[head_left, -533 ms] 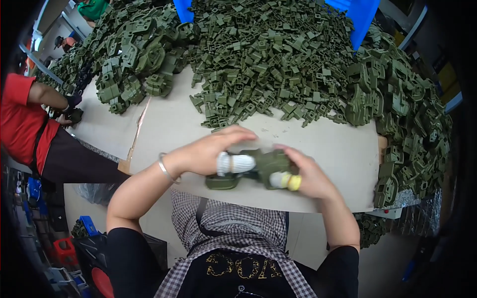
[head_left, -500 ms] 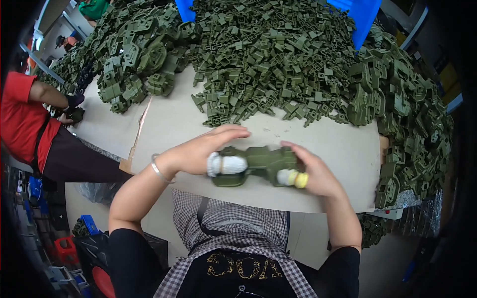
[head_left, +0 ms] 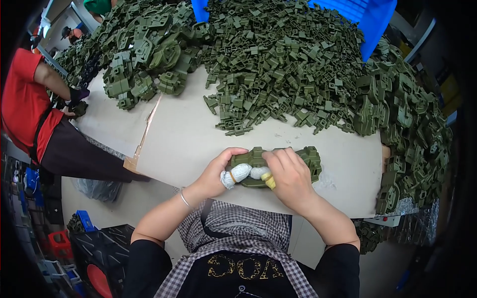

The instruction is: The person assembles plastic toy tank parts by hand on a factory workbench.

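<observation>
A dark green moulded plastic toy vehicle body (head_left: 311, 161) lies lengthwise on the tabletop close in front of me. My left hand (head_left: 216, 174) grips its left end, with the thumb in a white cloth finger cover along the near side. Curled over the middle and right of the body is my right hand (head_left: 289, 178), its fingers pressed down on top. The right thumb, wrapped in white and yellow, meets the left thumb at the near side. Whether a small piece sits under the right fingertips is hidden.
A big heap of small green plastic parts (head_left: 283, 64) covers the far table (head_left: 189, 129). Larger green vehicle bodies are piled at left (head_left: 169, 54) and right (head_left: 372, 99). A blue bin (head_left: 377, 30) stands behind. A person in a red shirt (head_left: 22, 99) works at the left.
My right hand has moved left from the body's right end onto its top, fingers now curled down. My left hand has closed on the left end, and the body has shifted slightly right.
</observation>
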The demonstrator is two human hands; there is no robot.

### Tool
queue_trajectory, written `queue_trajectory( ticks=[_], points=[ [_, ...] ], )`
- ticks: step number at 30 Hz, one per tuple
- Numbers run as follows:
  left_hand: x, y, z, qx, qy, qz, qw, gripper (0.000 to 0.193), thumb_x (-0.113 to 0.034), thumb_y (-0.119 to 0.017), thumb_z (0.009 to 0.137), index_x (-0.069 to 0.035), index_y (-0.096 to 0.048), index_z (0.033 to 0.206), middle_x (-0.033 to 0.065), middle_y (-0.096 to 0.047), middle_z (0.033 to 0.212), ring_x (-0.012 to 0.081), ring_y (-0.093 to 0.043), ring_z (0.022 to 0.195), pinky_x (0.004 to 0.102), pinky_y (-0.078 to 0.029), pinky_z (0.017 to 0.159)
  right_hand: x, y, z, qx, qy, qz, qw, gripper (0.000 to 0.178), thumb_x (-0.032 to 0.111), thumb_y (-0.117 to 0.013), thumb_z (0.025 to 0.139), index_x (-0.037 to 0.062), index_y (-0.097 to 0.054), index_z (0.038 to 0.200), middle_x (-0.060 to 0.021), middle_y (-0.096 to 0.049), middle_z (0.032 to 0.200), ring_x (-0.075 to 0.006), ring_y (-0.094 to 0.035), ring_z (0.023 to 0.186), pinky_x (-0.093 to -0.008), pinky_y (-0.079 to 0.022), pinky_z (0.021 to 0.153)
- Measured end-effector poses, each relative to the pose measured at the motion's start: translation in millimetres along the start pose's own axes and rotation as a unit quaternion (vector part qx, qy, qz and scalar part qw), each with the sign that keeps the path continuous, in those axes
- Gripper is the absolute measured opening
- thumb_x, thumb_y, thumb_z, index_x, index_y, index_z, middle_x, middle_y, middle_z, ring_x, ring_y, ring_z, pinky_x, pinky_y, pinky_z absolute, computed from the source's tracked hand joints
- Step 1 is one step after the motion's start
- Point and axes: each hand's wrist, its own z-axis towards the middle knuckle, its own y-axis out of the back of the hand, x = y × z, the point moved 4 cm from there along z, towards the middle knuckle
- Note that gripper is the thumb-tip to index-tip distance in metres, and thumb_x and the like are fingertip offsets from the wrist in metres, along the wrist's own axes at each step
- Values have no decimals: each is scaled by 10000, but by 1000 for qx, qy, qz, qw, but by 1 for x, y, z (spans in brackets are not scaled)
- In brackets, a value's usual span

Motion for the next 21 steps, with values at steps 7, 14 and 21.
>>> queue_trajectory(
  ticks=[7, 14, 21],
  points=[
    [2, 3, -4, 7, -50, 59, 997, 438, -110, -646, 801, -45, -433, 1178, 59, -518, 1089, 139, -512, 1003, 281, -405, 886, 5, 13, 20, 45, 14, -21, 999, 369, 61, -548, 699, -8, -502, 1059, -116, -537, 913, -279, -509, 891, -363, -417, 805],
    [6, 7, -1, 4, -42, 34, 999, 456, -85, -671, 767, -43, -439, 1157, 70, -528, 1052, 143, -522, 968, 275, -430, 844, -5, 6, 34, 207, -11, 90, 974, 404, 110, -615, 678, -32, -492, 1035, -150, -557, 943, -299, -508, 939, -371, -414, 818],
    [-12, 2, -11, 69, -95, 203, 972, 555, -165, -662, 779, -28, -392, 1245, 118, -469, 1170, 207, -456, 1122, 318, -355, 957, 18, 16, 15, 114, -18, 47, 992, 613, 255, -726, 631, 7, -490, 1140, -156, -540, 1077, -317, -496, 994, -401, -416, 837]
  ],
)
